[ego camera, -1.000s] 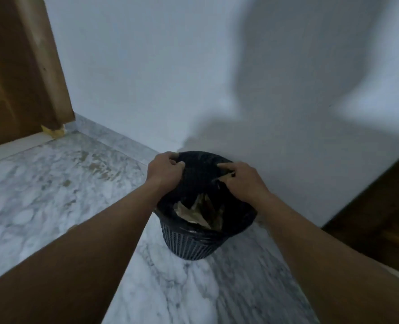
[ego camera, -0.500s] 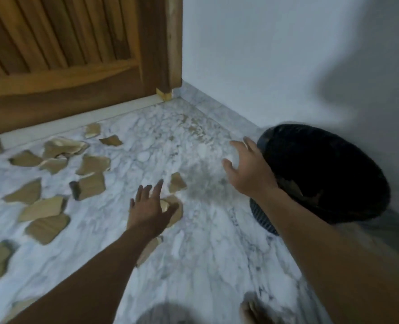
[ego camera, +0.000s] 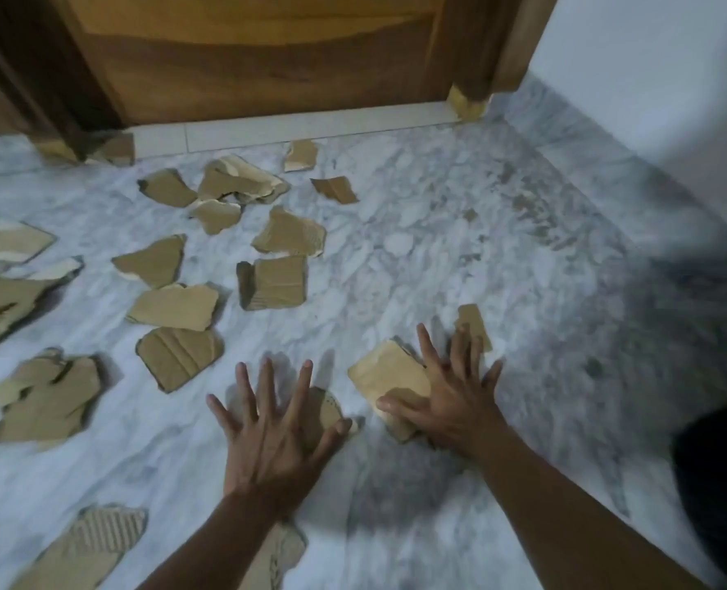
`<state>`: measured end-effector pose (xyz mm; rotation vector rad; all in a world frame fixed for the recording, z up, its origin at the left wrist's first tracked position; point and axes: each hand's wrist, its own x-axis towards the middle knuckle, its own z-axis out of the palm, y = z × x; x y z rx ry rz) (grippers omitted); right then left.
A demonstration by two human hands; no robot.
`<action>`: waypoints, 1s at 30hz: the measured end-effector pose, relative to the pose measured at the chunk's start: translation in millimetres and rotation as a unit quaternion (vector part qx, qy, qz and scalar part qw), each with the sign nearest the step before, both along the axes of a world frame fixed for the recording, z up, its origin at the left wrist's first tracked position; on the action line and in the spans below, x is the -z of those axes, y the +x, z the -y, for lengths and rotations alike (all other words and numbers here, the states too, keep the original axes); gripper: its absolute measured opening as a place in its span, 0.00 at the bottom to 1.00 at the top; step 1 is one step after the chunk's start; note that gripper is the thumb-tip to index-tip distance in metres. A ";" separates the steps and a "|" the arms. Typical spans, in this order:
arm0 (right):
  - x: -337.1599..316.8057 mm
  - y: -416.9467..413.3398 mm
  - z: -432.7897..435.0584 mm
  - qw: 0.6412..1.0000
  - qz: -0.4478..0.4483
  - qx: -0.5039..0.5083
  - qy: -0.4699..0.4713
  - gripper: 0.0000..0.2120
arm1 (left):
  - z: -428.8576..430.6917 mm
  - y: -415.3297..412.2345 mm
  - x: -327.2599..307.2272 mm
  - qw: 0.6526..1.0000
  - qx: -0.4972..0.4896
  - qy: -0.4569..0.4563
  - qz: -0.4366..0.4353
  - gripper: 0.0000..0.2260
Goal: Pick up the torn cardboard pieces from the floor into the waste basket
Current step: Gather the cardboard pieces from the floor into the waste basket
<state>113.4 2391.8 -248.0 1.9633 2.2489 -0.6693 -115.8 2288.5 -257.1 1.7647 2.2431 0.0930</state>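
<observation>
Several torn brown cardboard pieces (ego camera: 174, 306) lie scattered over the marble floor, mostly left of centre. My left hand (ego camera: 274, 423) is spread flat with fingers apart over a small piece (ego camera: 325, 408) that shows beside its thumb. My right hand (ego camera: 451, 393) lies fingers apart on a pale cardboard piece (ego camera: 385, 374), its thumb across the near edge; another small piece (ego camera: 472, 323) lies by its fingertips. The black waste basket (ego camera: 719, 483) is only a dark shape at the right edge.
A wooden door (ego camera: 259, 57) and its frame stand at the far side, with a pale threshold strip (ego camera: 293, 129) below. A white wall (ego camera: 659, 78) runs along the right. More cardboard (ego camera: 85, 547) lies near my left forearm.
One second ago both hands were at the basket's rim. The view has swung left to the floor, and both hands have come down, spread, onto cardboard pieces.
</observation>
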 end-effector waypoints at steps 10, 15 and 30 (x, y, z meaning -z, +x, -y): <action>13.0 -131.1 -105.6 0.991 -0.014 -0.103 0.080 0.59 | -99.0 -159.5 -8.1 0.997 -0.065 0.010 -0.032 0.64; 14.1 -190.8 -149.6 0.987 -0.022 -0.144 0.061 0.58 | -116.7 -211.9 -4.6 0.991 -0.071 -0.114 -0.010 0.61; -13.4 -277.9 -204.8 0.985 0.062 -0.159 -0.025 0.69 | -120.1 -241.5 -12.0 0.987 -0.147 -0.059 -0.020 0.66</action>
